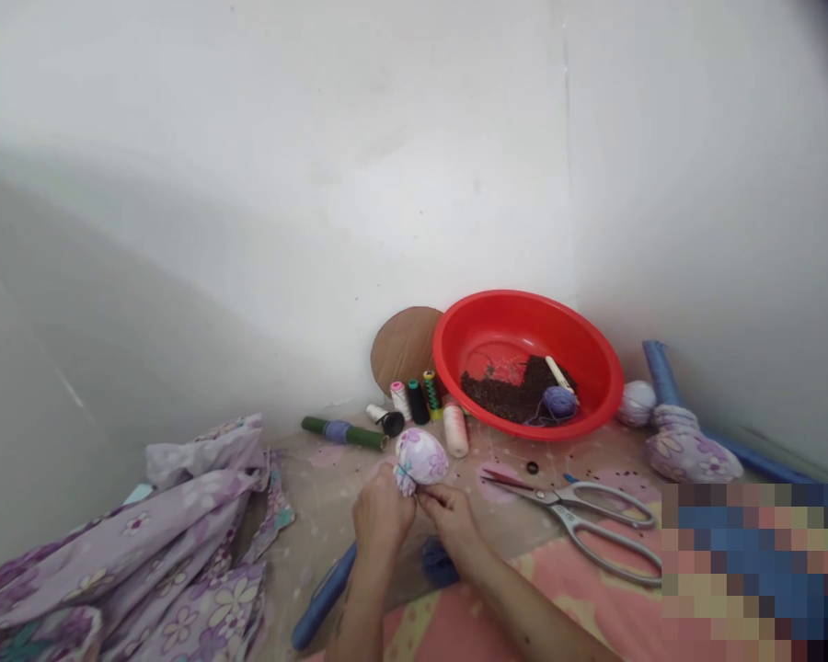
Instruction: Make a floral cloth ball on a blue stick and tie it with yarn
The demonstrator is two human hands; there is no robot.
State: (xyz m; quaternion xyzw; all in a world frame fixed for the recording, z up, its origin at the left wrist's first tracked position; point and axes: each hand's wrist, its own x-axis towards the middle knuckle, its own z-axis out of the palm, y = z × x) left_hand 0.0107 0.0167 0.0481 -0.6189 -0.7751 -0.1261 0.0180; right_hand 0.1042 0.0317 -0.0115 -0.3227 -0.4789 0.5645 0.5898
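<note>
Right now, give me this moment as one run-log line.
left hand: holds round lilac-flowered fabric bundle | right hand: fingers its gathered end | nearby: silver steel scissors, round red plastic basin

- Left hand [383, 515]: a bare hand near the middle of the view, just below centre, at about 6 o'clock; its back is rounded and smooth, and the nails are too small to make out.
- Right hand [452, 517]: also bare, just beside the left hand towards 5 o'clock, with slim fingers.
- Left forearm [360, 607]: bare and narrow, running off the bottom edge at 6 o'clock.
- Small dark mark [339, 621]: on the left forearm, too blurred to say whether it is a tattoo or a scar.
- Right forearm [531, 607]: bare, long and tapering to the wrist, running off the lower edge towards 5 o'clock.
</note>
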